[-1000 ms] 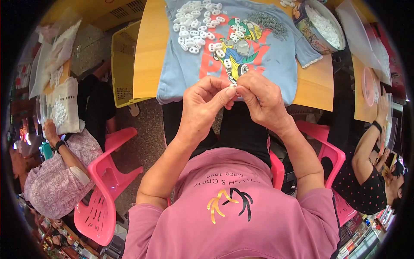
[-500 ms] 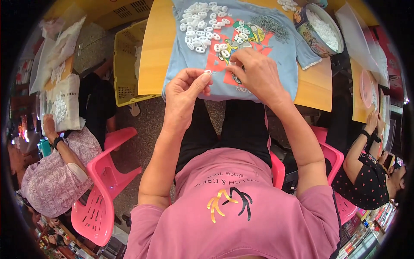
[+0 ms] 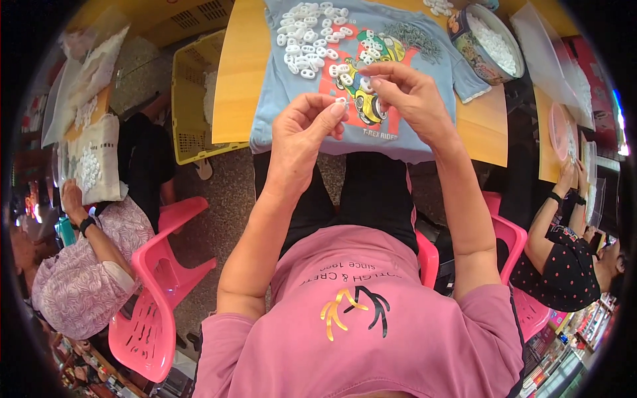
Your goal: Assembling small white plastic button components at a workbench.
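My left hand (image 3: 302, 129) is closed in a pinch on a small white plastic piece (image 3: 342, 101) at its thumb and fingertips. Just to the right, my right hand (image 3: 413, 99) has thumb and index finger together at a white oval two-hole piece (image 3: 366, 84), which it seems to grip. Both hands hover over a blue printed T-shirt (image 3: 434, 113) spread on the table. Beyond them lies a pile of white two-hole pieces (image 3: 308, 40). Smaller groups of white pieces (image 3: 338, 69) sit nearer, and a heap of thin grey-green parts (image 3: 415, 40) is at the far right.
A round tin (image 3: 464, 46) of white pieces stands at the right of the wooden table (image 3: 232, 86). A yellow crate (image 3: 189, 99) is to the left. One person (image 3: 86, 272) works at left, another (image 3: 561, 265) at right, near pink chairs (image 3: 149, 298).
Both my hands have shifted right, the left one also slightly up. The white piece at my right fingertips now shows more plainly.
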Tool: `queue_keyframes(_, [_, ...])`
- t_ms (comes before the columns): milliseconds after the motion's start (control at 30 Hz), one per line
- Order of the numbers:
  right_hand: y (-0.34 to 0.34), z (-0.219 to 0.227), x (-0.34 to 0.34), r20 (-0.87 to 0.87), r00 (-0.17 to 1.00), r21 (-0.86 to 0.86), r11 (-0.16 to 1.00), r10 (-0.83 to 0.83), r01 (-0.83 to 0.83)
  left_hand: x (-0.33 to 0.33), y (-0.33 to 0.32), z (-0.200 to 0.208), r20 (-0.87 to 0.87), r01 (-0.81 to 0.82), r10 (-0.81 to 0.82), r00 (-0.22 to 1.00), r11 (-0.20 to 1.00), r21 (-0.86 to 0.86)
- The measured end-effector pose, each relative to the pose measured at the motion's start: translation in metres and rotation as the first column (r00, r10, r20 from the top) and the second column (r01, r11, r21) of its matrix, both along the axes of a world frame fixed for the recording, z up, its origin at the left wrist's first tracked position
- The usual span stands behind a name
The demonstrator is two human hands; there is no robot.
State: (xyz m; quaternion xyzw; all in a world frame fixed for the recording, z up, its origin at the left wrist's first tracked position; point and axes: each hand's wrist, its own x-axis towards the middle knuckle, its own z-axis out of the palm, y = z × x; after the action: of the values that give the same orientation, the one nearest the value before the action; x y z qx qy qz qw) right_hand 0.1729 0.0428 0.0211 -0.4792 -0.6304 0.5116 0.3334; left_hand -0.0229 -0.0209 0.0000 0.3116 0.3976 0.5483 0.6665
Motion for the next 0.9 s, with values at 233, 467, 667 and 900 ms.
queue_keyframes(233, [-0.019, 0.009, 0.0, -0.31, 0.95, -0.087, 0.996, -0.036, 0.009, 0.014, 0.001, 0.006, -0.003, -0.019, 0.02, 1.0, 0.989, 0.144])
queue_keyframes(467, [-0.027, 0.004, -0.001, -0.205, 0.978, 0.094, 0.995, 0.032, -0.012, 0.017, 0.002, 0.007, 0.027, -0.048, 0.045, 0.999, 0.99, 0.132])
queue_keyframes(667, [-0.025, 0.0, 0.0, -0.149, 0.988, 0.186, 0.981, -0.032, 0.06, 0.021, 0.002, 0.01, 0.021, -0.016, 0.015, 1.0, 0.996, 0.084])
queue_keyframes(900, [-0.029, 0.015, 0.004, -0.318, 0.946, -0.015, 0.998, -0.066, 0.064, 0.019, 0.002, 0.004, 0.078, 0.009, -0.015, 0.997, 0.997, 0.078])
